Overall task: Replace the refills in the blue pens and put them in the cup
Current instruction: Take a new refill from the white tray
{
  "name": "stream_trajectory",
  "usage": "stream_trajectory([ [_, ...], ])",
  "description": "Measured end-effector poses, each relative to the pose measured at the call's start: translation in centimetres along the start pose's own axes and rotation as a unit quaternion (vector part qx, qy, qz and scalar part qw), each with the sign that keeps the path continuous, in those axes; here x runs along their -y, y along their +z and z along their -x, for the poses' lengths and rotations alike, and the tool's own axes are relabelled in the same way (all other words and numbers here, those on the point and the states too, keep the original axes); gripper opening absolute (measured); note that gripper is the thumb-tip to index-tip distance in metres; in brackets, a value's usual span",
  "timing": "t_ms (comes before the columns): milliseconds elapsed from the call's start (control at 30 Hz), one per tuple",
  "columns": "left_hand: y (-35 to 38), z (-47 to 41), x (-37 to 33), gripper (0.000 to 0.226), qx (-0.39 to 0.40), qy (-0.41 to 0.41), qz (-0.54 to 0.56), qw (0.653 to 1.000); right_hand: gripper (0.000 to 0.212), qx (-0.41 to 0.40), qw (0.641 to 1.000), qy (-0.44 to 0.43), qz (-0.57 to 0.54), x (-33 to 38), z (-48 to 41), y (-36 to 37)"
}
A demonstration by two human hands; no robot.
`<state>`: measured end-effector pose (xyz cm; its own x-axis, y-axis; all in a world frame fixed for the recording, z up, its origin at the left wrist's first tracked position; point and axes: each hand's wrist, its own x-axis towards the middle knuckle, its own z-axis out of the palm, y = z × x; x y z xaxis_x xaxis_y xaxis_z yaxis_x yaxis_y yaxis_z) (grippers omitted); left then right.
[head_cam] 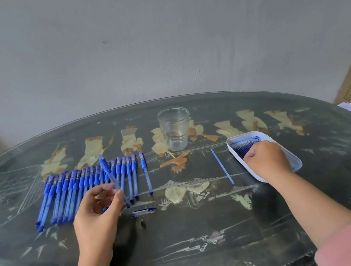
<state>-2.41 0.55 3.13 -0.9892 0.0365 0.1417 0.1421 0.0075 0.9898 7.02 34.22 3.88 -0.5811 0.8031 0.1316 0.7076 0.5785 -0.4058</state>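
Toward the near-left of the tabletop (208,231), left hand (96,205): grips blue pen barrel (111,179) between thumb and fingertips, lifted off the glass, grip end tilted up and away. Judged to be held ready for a refill to go in.
right hand (266,160): down in white tray (297,163) toward the right edge, knuckles up, fingers curled in among the refills (244,146). Cannot tell whether it is pinching one.
refills: bunched at the tray's far end, on the picking hand's side.
loose refill (222,166): lies alone on the tabletop between pen row and tray. Probably the old one, set aside.
pen cap (143,212): flat on the tabletop just right of the left hand. Small dark tip piece (143,223) lies beside it, nearer the near edge. Both likely off the held barrel.
pen row (82,189): capped blue pens side by side on the left half, one lying slightly apart at the right end. Waiting stock.
cup (175,130): clear, upright, far middle of the tabletop, holds no pen. Either hand looks able to reach it.
step: fetching a new refill. Task judged barely begun.
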Motion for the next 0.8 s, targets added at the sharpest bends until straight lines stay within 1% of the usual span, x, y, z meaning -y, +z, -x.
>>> stream_trajectory([
  [167,0.0,0.0,0.0,0.018,0.0,-0.003,0.004,1.0,0.025,0.041,0.999,0.034,0.001,-0.1,-1.1,-0.2],
  [367,0.0,0.0,0.1,0.018,0.006,0.002,0.005,1.0,0.016,0.051,0.998,0.019,0.041,0.2,-1.1,-0.8],
  [533,0.0,0.0,0.1,0.018,0.007,0.004,0.004,1.0,0.022,0.052,0.996,-0.007,0.068,0.4,-0.9,-1.0],
  [700,0.1,0.0,0.0,0.018,0.012,0.003,0.007,1.0,0.018,0.045,0.998,-0.006,0.046,0.5,-0.5,-1.6],
  [767,0.2,0.0,0.0,0.018,0.013,0.003,0.002,1.0,0.023,0.038,0.999,-0.001,0.028,0.6,-0.3,-2.0],
  [800,0.2,0.0,0.0,0.018,0.013,0.002,-0.001,1.0,0.029,0.031,0.999,-0.004,0.014,0.7,-0.2,-2.2],
])
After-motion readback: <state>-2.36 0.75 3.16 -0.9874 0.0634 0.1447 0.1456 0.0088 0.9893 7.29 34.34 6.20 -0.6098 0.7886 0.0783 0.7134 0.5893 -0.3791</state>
